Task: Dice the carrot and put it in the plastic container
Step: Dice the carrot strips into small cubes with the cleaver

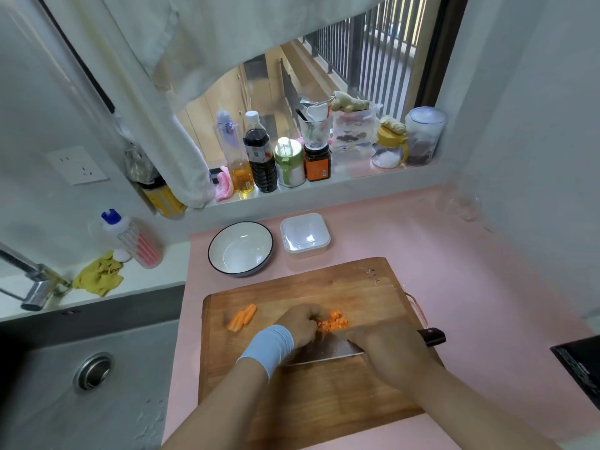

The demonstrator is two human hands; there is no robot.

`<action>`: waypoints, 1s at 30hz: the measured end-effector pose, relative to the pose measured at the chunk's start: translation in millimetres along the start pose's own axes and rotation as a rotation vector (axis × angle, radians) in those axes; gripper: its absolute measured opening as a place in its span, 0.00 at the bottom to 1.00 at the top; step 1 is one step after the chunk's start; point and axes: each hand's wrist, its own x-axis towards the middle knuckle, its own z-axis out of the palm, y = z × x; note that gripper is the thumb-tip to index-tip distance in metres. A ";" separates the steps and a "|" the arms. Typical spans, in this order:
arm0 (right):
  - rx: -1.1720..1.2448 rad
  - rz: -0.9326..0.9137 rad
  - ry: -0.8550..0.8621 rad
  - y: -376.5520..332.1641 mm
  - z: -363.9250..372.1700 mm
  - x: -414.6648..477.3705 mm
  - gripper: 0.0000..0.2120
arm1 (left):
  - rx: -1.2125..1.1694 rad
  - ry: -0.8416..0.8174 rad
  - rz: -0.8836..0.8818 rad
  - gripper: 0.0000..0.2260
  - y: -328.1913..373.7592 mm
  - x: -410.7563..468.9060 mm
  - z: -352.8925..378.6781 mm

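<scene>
Head view, over a pink counter (454, 254).
- Wooden cutting board (324, 404) lies on the counter, with a steel sink (81, 384) to its left.
- Right hand (386, 347): fingers wrapped round the dark handle of a cleaver (324, 354). The handle end sticks out to the right. The blade lies across the board's middle, edge toward the carrot.
- Left hand (300, 323), pale blue wristband (269, 347) on the wrist: knuckles up, fingers curled down at the heap of diced carrot (336, 321), just beside the blade. Its fingertips are hidden, so it is unclear whether it grips a piece.
- Uncut carrot sticks (242, 318) lie apart on the board's left part.
- Plastic container (305, 237) stands open beyond the board's far edge, with no carrot in it. A white bowl (240, 248) with a dark rim stands just left of it.
</scene>
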 end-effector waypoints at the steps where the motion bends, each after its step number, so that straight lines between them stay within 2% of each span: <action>1: 0.008 0.012 -0.010 1.0 1.4 0.4 0.11 | -0.030 0.058 0.013 0.20 -1.7 -0.5 -3.9; 5: 0.096 0.084 -0.036 2.6 -1.4 -0.2 0.10 | -0.131 0.427 0.025 0.19 -24.8 -7.2 -36.1; 8: 0.248 0.176 -0.021 -3.0 -1.0 0.7 0.11 | -0.356 0.659 -0.151 0.16 -50.0 -14.5 -55.6; 11: 0.561 0.290 -0.130 -18.1 -0.7 6.3 0.12 | -0.474 0.662 -0.276 0.13 -67.3 -22.5 -55.7; 13: 0.670 0.342 -0.183 -32.1 3.3 10.0 0.14 | -0.375 0.603 -0.272 0.12 -75.8 -27.8 -48.1; 16: 0.773 0.364 -0.242 -52.1 13.5 12.5 0.14 | -0.243 0.555 -0.244 0.16 -79.2 -37.1 -36.5; 20: 0.798 0.438 -0.228 -58.9 16.6 11.6 0.14 | -0.168 0.600 -0.196 0.15 -81.5 -46.9 -37.5; 24: 0.788 0.548 -0.141 -47.7 17.7 10.0 0.15 | -0.108 0.640 -0.205 0.15 -104.6 -38.2 -48.2; 27: 0.820 0.563 -0.115 -45.8 12.9 14.1 0.18 | 0.031 0.677 -0.199 0.13 -118.6 -29.5 -53.8; 30: 0.805 0.551 -0.096 -56.0 9.2 22.8 0.17 | 0.253 0.629 -0.165 0.15 -123.5 -24.1 -58.9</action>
